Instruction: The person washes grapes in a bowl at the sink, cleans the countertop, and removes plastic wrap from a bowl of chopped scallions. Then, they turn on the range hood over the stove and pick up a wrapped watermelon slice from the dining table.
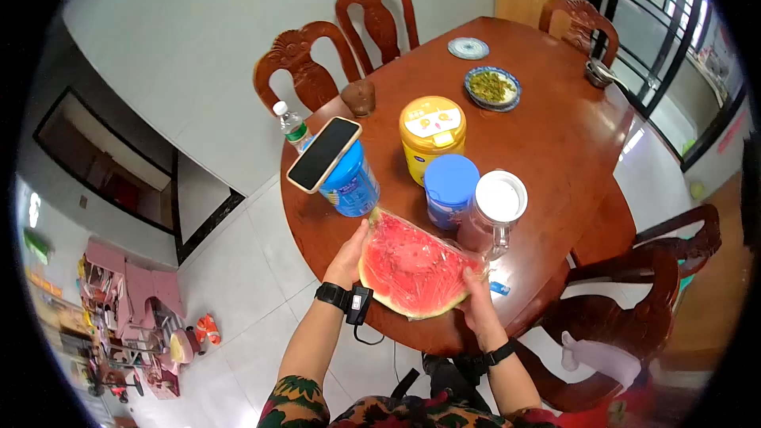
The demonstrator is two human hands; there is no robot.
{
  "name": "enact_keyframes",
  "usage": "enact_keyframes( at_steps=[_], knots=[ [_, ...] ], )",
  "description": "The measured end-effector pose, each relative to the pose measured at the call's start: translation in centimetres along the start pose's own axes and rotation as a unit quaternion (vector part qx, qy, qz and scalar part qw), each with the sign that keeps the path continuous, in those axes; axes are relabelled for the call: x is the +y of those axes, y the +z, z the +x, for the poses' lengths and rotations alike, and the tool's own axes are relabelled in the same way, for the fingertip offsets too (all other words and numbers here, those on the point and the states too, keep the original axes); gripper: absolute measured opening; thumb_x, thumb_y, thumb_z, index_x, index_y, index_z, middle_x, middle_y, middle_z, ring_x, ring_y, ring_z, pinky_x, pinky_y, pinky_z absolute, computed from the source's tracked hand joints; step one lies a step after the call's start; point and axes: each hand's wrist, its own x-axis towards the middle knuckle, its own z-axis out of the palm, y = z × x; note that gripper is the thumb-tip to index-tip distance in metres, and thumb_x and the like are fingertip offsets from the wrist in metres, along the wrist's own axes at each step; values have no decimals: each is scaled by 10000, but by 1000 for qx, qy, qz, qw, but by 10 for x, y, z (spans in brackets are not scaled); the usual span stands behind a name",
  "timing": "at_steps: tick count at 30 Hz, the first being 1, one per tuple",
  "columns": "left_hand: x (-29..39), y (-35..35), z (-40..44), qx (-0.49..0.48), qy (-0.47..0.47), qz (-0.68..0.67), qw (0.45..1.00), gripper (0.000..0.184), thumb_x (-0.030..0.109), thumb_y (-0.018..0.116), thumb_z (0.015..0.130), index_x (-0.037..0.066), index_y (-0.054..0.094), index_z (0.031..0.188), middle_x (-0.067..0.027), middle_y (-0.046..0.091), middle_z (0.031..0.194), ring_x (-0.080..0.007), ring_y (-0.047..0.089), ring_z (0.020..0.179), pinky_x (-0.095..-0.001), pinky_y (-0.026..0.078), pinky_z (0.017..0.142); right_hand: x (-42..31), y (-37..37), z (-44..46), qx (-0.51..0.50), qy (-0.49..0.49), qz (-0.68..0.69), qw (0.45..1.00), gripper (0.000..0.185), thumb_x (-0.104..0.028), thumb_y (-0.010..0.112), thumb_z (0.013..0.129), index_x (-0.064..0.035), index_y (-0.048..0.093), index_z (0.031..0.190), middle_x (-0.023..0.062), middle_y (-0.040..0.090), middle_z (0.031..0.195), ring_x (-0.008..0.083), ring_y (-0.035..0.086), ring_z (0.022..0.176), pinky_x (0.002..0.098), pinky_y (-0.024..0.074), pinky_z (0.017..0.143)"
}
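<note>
Between my two hands is a large cut piece of watermelon (412, 265), its red face covered in clear plastic wrap. My left hand (346, 257) grips its left edge, and my right hand (478, 301) grips the right edge with the thumb on top. The piece is at the near end of the wooden table (547, 143). Just beyond it stand a blue-lidded tub (450, 190) and a clear pitcher with a white lid (499, 202). Near my left hand is a blue can (351, 186) with a phone (325, 154) lying on top.
A yellow tub (432, 139), a water bottle (292, 125) and a brown pot (359, 98) stand farther back. Beyond are a plate of green food (492, 89) and a patterned plate (468, 48). Wooden chairs (305, 63) surround the table. A small blue packet (499, 288) lies right of my right hand.
</note>
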Motion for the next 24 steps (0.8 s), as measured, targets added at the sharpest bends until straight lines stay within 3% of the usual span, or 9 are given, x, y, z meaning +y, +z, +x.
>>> enact_keyframes(
  at_steps=[3,5,7,11,14,17,19,24],
  knots=[
    [-7,-6,-4,-25,-50,-40,998,438,342,417,889,33,414,1200,-89,501,1156,-178,489,1040,-314,399,889,2,6,-1,30,-48,-9,998,714,-300,553,818,-69,117,1334,134,289,1299,244,324,1182,359,326,950],
    [-10,0,-21,-9,16,-12,1000,394,340,356,909,57,434,1172,-89,501,1153,-197,495,1030,-343,415,878,-1,10,-8,36,-67,-16,997,706,-303,557,816,-36,142,1322,137,314,1280,230,335,1172,330,298,970],
    [-13,-2,-44,-3,16,-27,999,382,327,351,912,57,434,1169,-92,502,1150,-201,495,1030,-346,411,884,2,14,-21,37,-100,-39,993,644,-302,569,803,-49,234,1291,102,368,1238,207,348,1150,329,274,973],
    [-26,3,-107,-5,27,-80,996,356,278,366,914,42,420,1176,-85,486,1171,-191,483,1051,-338,407,882,4,13,-65,-15,-136,-54,989,706,-326,588,785,-7,217,1293,117,360,1240,212,342,1154,332,260,981],
    [-36,24,-154,-13,39,-81,996,366,280,355,917,41,410,1187,-94,481,1179,-198,478,1061,-348,403,888,4,9,-112,12,-147,-86,985,760,-340,618,756,7,210,1295,120,372,1232,212,354,1146,335,265,977],
    [-67,19,-190,-26,14,-44,999,385,300,334,920,46,400,1202,-94,469,1196,-205,464,1079,-353,392,903,26,-7,-172,57,-168,-109,978,775,-356,639,734,14,231,1279,115,396,1207,203,373,1127,331,274,970],
    [-89,24,-214,-58,-31,-41,997,397,312,319,921,47,397,1206,-94,464,1200,-208,459,1085,-356,385,911,40,-23,-214,65,-188,-148,969,793,-316,640,749,44,172,1278,149,387,1205,203,380,1120,336,319,947],
    [-174,29,-249,-98,-154,-31,983,428,333,291,921,39,378,1220,-104,443,1225,-235,438,1108,-388,350,941,68,-70,-311,185,-157,-127,962,710,-301,619,771,27,225,1262,131,407,1184,193,406,1092,312,336,936]
  ],
)
